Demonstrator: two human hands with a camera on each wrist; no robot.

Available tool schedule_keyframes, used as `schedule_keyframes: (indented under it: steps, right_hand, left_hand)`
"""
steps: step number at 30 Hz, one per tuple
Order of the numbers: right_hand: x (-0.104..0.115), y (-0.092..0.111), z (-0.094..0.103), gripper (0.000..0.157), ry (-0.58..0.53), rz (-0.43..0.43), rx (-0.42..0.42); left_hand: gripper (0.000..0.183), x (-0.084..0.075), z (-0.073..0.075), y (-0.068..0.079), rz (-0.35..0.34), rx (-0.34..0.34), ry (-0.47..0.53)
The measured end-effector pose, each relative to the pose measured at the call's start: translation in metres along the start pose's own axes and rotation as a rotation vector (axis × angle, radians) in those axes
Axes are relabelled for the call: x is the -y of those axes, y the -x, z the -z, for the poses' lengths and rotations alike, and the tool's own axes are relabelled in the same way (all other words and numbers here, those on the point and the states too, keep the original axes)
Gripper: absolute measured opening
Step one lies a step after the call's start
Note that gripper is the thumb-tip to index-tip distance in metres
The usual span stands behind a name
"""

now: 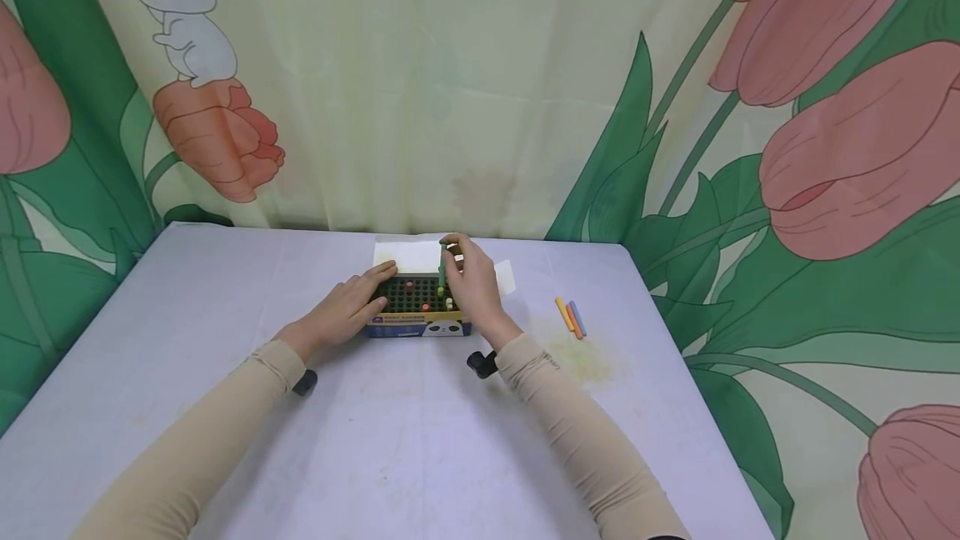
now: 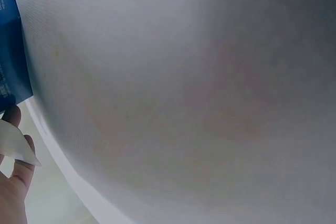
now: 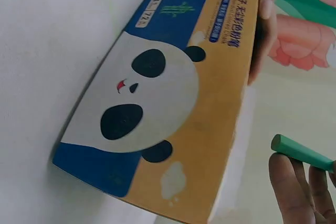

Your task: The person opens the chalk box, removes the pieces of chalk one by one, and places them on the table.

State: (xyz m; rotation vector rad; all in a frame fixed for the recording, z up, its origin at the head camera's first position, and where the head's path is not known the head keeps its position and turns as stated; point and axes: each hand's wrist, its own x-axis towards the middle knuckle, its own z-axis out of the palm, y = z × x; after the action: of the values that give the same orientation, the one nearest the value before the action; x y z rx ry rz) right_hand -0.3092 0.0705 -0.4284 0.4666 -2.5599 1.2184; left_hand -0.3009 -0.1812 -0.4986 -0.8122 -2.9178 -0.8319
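Note:
On the table sits a box of chalk (image 1: 390,330), top open, with a blue and yellow panda front and a dark grid of holes. My left hand (image 1: 341,307) rests on its left edge, fingers extended; in the left wrist view a white flap (image 2: 14,142) crosses those fingers. Over the right part of the grid, my right hand (image 1: 474,282) pinches a green chalk stick (image 3: 302,153) between thumb and fingers, holding it upright in the head view. A few chalk ends show in the grid, including a red chalk (image 1: 425,307) and a white chalk (image 1: 449,303).
Right of the box lie a yellow chalk (image 1: 564,314), an orange chalk (image 1: 574,322) and a blue chalk (image 1: 578,317), side by side. The box's white lid (image 1: 405,255) lies back behind it, and a white side flap (image 1: 506,277) sticks out right. A printed curtain (image 1: 525,107) hangs behind the table.

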Motion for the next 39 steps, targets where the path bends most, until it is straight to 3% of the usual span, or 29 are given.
schedule_keyframes:
  steps: [17,39]
  right_hand:
    - [0.006,-0.004,0.023,0.022,-0.053,0.017,-0.037]
    - [-0.030,-0.004,0.075,0.022,-0.087,-0.067,-0.095]
  left_hand:
    - [0.061,0.003,-0.002,0.000,-0.025,-0.005,0.009]
    - [0.062,0.004,-0.002,-0.001,-0.028,-0.004,0.004]
